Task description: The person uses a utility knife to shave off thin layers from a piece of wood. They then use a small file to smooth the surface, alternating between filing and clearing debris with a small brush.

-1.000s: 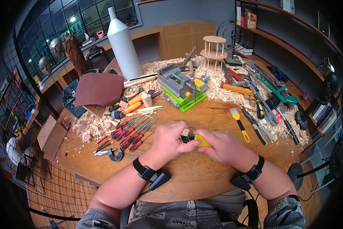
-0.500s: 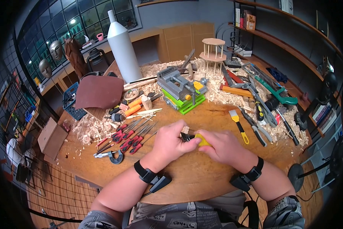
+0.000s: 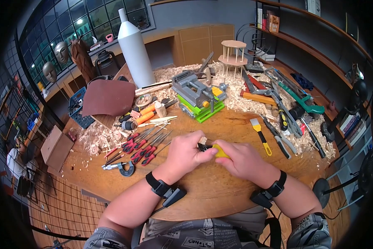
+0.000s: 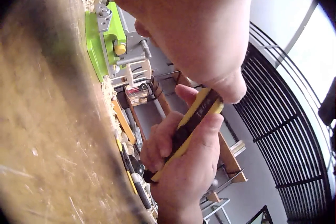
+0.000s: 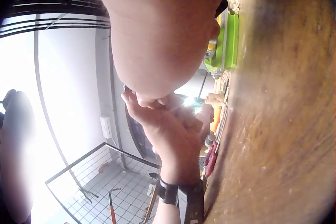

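While L hand (image 3: 185, 153) pinches 1 wood pc (image 3: 203, 140), R hand (image 3: 245, 161) wraps round 1 cutter (image 4: 193, 127).

Mostly wood and metal, with some plastic and cloth.
The broad brown wooden tabletop (image 3: 219, 195) is showing scratches and a soft sheen; the curly pale wood shavings (image 3: 89, 139) are looking dry, rough and matt. The blocky grey metal vise (image 3: 191, 88) is giving a dull sheen over its smooth lime-green base (image 3: 211, 113). The long yellow-and-black tool handle (image 4: 193, 128) is looking like matt plastic. The curved reddish-brown sheet (image 3: 109, 97) is reading matt. The tall white bottle-shaped vessel (image 3: 136, 56) is looking smooth, near-matt. The grey printed garment (image 3: 203, 235) is showing soft cloth folds.
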The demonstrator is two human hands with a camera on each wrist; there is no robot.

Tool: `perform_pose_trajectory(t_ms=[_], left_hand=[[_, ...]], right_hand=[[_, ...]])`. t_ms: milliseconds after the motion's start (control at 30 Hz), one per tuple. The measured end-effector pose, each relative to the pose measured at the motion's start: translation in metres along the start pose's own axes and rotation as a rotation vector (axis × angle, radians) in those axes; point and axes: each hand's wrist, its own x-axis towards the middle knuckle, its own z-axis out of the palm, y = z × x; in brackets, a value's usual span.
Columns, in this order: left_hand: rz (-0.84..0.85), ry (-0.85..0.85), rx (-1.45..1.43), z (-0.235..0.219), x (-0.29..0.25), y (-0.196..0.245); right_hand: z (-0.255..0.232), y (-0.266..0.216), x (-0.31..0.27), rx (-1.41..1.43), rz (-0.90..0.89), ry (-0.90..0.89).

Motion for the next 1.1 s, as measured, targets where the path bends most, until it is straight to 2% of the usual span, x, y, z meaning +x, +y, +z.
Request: perform_pose_trajectory(t_ms=[67,167,367,567,1100], left_hand=[[-0.091,-0.012,-0.031,0.0018,0.0011,0.0005],[-0.143,0.014,-0.085,0.0048,0.0019,0.0045],[-0.084,-0.016,-0.075,-0.0004,0.0047,0.0055],[0.011,-0.009,-0.029,-0.0015,0.001,0.0015],[-0.019,0.014,-0.023,0.0027,0.0,0.0023]], right_hand=[[0.0007,-0.0003,0.0003,-0.015,0.076,-0.002],[0.0038,0.0033,-0.0015,-0.054,0.099,0.017],[0.0023,0.007,-0.0017,0.053,0.041,0.012],[-0.0001,0.0027,-0.0011,0.036,0.026,-0.018],[0.0041,0.0048,-0.0024,-0.03,0.059,0.03]])
